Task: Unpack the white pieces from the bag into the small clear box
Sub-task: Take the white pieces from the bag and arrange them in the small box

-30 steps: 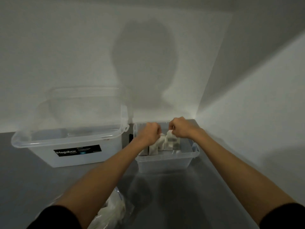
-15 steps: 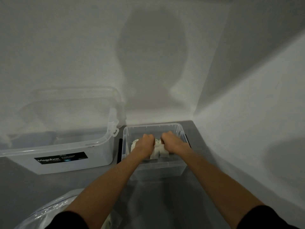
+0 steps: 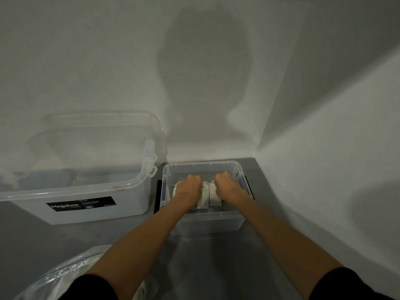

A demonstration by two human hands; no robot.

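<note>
The small clear box (image 3: 216,220) stands in the corner of the grey surface. Both my hands reach down inside it. My left hand (image 3: 190,186) is curled into a fist over several white pieces (image 3: 203,201), which stick out beside and below it. My right hand (image 3: 225,184) is also a fist, gripping white pieces that hang under it. The pieces look like small flat white pouches standing side by side in the box. The clear plastic bag (image 3: 56,278) lies at the bottom left, partly hidden by my left arm.
A large clear box (image 3: 86,204) with a black Megabox label stands to the left, its clear lid (image 3: 104,131) leaning on the wall behind it. Walls close off the back and the right side. A dark object (image 3: 157,197) sits between the two boxes.
My hands have gone from above the small box's rim down into it with the white pieces. The view has shifted, so the bag shows more at the bottom left.
</note>
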